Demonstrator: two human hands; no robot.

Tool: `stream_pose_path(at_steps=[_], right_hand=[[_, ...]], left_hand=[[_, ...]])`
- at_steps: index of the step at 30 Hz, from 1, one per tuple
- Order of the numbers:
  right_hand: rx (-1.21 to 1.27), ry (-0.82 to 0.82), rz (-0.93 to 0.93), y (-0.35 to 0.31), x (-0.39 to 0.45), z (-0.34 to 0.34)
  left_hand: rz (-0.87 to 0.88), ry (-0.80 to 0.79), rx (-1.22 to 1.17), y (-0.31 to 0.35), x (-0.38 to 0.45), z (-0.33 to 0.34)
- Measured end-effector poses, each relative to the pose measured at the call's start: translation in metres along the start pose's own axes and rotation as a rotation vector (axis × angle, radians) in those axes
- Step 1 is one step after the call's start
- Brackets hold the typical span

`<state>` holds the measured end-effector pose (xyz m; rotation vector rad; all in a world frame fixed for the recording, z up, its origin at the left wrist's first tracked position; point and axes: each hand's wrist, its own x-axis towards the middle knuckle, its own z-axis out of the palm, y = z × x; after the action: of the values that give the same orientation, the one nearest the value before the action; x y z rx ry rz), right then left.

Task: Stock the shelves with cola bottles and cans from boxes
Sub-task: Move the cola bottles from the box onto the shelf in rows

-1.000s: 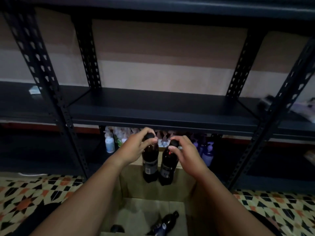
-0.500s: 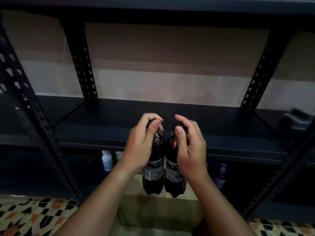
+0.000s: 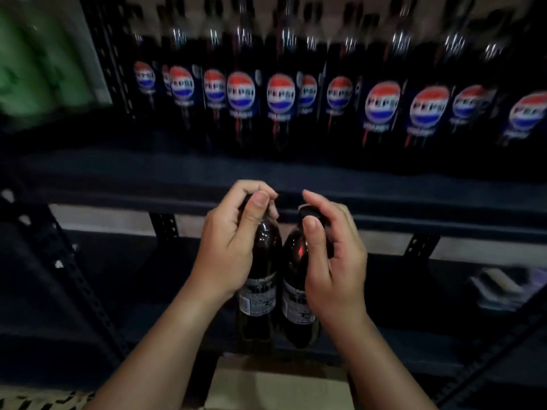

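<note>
Bottles [image 3: 260, 261] risen to stocked cola shelf [image 3: 177, 176].

Dim, shadowy scene; motion-blurred shelved bottles [image 3: 281, 96], glinting highlights above.

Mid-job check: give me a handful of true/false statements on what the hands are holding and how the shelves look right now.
1. Each hand holds one cola bottle by its neck. True: the left hand grips the left bottle and the right hand grips the right bottle.
2. The two bottles are lying on their sides. False: both hang roughly upright, caps up, side by side.
3. The upper shelf already carries a row of Pepsi bottles. True.
4. The held bottles already stand on the upper shelf. False: they are in the air, below its front edge.
5. A cardboard box shows at the bottom of the view. True.
</note>
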<state>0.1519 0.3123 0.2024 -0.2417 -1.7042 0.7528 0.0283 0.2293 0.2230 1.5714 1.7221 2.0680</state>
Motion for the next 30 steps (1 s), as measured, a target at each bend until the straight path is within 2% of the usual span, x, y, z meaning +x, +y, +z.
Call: stream_pose_path(at_steps=[7,13,19,30], right_hand=[[0.009,0.024,-0.017,-0.084,0.12,-0.007],[-0.011,0.06,-0.029,-0.118,0.183,-0.007],[-0.034,0.079,-0.043,-0.12,0.211,0.003],[-0.062,0.078,0.006,-0.084,0.221,0.019]], left_hand=[[0.043,0.011,0.023,0.106,0.1,-0.019],[0.049,0.022,0.038,0.153,0.155,-0.026],[0.033,0.05,0.069,0.159,0.182,-0.031],[-0.018,0.075,0.074,0.123,0.198,-0.021]])
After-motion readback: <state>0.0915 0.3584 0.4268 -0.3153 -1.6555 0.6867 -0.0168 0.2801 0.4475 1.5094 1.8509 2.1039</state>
